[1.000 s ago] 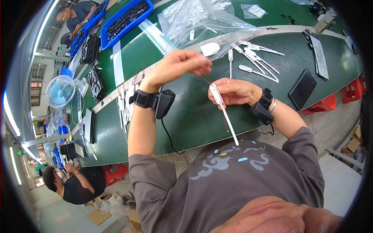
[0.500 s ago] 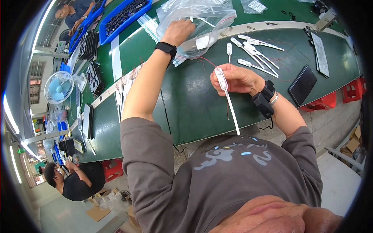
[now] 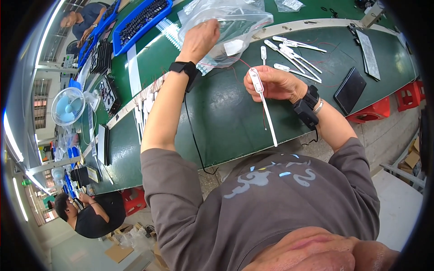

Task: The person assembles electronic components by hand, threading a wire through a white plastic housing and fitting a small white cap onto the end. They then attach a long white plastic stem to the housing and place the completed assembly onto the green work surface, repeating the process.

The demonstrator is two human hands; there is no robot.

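Note:
My left hand (image 3: pixel 200 41) is at the edge of a clear plastic bag (image 3: pixel 235 28), its fingers curled closed on the film; the fingertips are partly hidden. In my right hand (image 3: pixel 280 83) I pinch a white plastic stick with an oval, slotted head (image 3: pixel 256 80). Its long thin shaft points down toward me, and a red wire runs from the head toward the bag. Beyond the right hand lie several similar white sticks (image 3: pixel 289 56), fanned out with red wires among them. Another one (image 3: pixel 263 55) stands apart, closer to the bag.
A black phone-like slab (image 3: pixel 350 90) and a grey metal bar (image 3: pixel 368 55) lie on the green table (image 3: pixel 217 122) at right. Left of my arm is a bunch of white sticks with wires (image 3: pixel 143 108). Farther off are a blue tray of black parts (image 3: pixel 142 25), a fan (image 3: pixel 68 106) and two co-workers.
My left hand has drawn back a little, and the white strip seen by its fingers inside the bag no longer shows. My right hand keeps the white stick. The whole view shifted slightly.

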